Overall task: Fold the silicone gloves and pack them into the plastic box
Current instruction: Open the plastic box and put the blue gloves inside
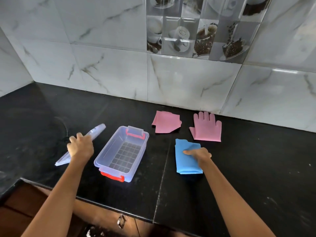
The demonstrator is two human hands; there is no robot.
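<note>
A clear plastic box (104, 155) with red latches stands open and empty on the black counter, left of centre. My left hand (80, 147) grips its clear lid (98, 130), tilted and lifted just left of the box. A folded blue glove (185, 164) lies right of the box, and my right hand (199, 155) pinches its upper part. Behind it lie a folded pink glove (166, 122) and a flat, unfolded pink glove (206, 128) with its fingers toward the wall.
The black counter (239, 177) runs to a marble-tiled wall (188, 79) close behind the pink gloves. Its front edge crosses below the box, with a brown cabinet (20, 202) under it at the lower left.
</note>
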